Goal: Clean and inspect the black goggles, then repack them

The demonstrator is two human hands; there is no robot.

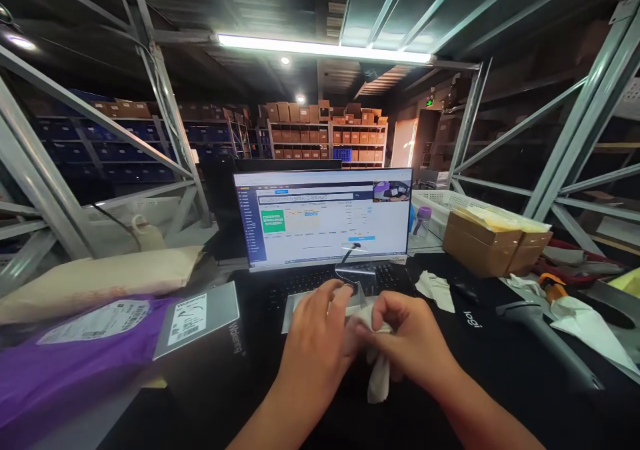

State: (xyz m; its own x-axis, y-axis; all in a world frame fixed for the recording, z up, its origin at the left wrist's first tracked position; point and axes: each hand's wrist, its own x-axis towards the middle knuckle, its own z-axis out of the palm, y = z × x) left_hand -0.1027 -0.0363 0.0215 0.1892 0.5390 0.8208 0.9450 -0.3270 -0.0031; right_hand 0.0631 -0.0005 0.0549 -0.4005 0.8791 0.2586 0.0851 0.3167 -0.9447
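Note:
Both hands are close together in front of the keyboard. My left hand is closed, its fingers curled around a small clear item that is mostly hidden. The fingers of my right hand pinch a crumpled white tissue, whose lower end hangs below the palm. The tissue's upper part lies between the two hands. A flat pale sheet shows beside my left hand, partly covered by it.
A lit monitor stands behind the keyboard. Purple parcel and grey box lie at left. At right are a crumpled tissue, a mouse, a scanner and cardboard boxes.

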